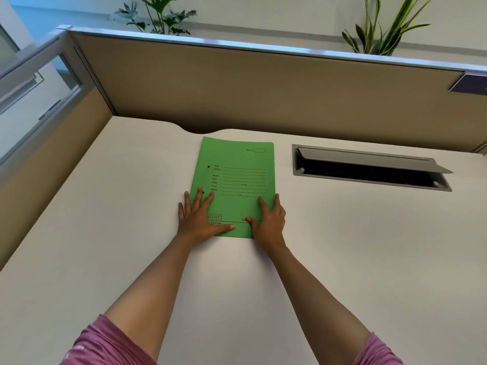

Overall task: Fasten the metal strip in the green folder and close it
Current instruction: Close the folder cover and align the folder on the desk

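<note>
The green folder lies closed on the bench. Both arms reach forward; the left hand and right hand press flat, fingers spread, on its near corners.

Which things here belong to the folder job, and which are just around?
Job: flat green card folder, closed on the desk; left hand and right hand, both pressing flat on it.

Around: pale desk top; grey cable hatch, lid up; beige partition; leafy plants.
</note>
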Demonstrator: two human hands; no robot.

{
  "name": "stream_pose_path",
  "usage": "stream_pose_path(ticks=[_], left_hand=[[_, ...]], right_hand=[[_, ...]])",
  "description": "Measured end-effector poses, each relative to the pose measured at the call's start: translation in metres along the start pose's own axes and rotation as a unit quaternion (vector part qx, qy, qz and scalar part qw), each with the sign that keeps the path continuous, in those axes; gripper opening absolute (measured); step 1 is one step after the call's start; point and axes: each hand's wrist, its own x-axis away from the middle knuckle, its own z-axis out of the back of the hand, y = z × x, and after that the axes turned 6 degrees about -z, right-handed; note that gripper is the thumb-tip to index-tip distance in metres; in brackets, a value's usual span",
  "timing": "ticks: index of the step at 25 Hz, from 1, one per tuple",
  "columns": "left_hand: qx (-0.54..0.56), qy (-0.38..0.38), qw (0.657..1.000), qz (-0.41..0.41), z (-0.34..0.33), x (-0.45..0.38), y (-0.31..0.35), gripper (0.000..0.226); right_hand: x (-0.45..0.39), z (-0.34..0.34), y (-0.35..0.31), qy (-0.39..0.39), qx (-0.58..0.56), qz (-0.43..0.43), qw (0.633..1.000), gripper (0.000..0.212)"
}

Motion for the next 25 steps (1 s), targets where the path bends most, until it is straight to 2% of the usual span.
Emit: stream_pose_path(ticks=[5,11,14,21,24,25], left_hand=[[-0.050,-0.026,0.998,-0.007,-0.001,0.001,0.002,0.128],[-0.127,0.002,0.990,-0.054,-0.012,0.013,0.007,0.102],[-0.131,-0.003,0.990,-0.057,-0.014,0.019,0.010,0.096],[-0.142,-0.099,0.985,-0.024,0.009,0.013,0.024,0.104],[-0.174,-0.132,0.976,-0.018,0.022,0.012,0.045,0.105],[-0.177,-0.137,0.975,-0.017,0.026,0.011,0.051,0.104]], right_hand=[[0.015,-0.013,0.012,0.036,0.107,0.085,0.990,0.075],[0.014,-0.015,0.014,0.040,0.131,0.086,0.987,0.077],[0.014,-0.015,0.013,0.023,0.142,0.082,0.986,0.077],[0.004,0.006,0.011,-0.065,0.141,0.080,0.985,0.083],[-0.004,0.031,0.009,-0.110,0.121,0.077,0.984,0.077],[-0.006,0.039,0.012,-0.104,0.096,0.076,0.987,0.073]])
